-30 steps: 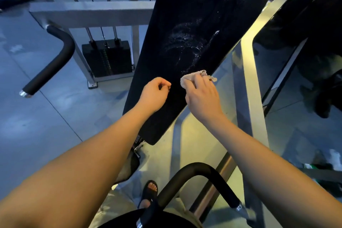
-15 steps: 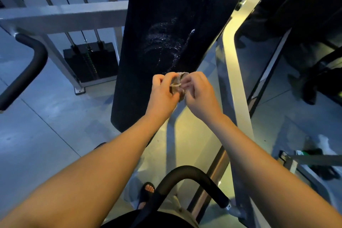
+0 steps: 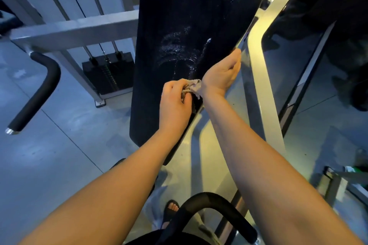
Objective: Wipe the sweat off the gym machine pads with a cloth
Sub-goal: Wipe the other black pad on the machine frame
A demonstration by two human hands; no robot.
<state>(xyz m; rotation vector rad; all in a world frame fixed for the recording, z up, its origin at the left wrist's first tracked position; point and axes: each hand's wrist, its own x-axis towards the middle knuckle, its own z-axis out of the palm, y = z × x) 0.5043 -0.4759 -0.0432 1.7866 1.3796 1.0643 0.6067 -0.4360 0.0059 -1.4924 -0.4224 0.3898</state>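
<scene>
**Cloth changes hands, the wet patch waits**

A second ago the right hand (image 3: 220, 74) had the cloth (image 3: 192, 84) on the pad (image 3: 179, 2). Then both hands met over it, and now the left hand (image 3: 175, 103) has it, fingers curled round a bunched wad that pokes out above the knuckles and touches the right wrist. The right hand has gone up and to the outside, to the pad's edge, with its thumb pointing up. Its fingers are tucked out of sight, so I can't tell whether it is gripping or only resting there.

The sweat (image 3: 179, 47) glistens just above both hands (and more shines far beyond them, near the pad's top). My guess is the left hand wipes next, with the right perhaps steadying the pad. Most of the job looks undone.
</scene>
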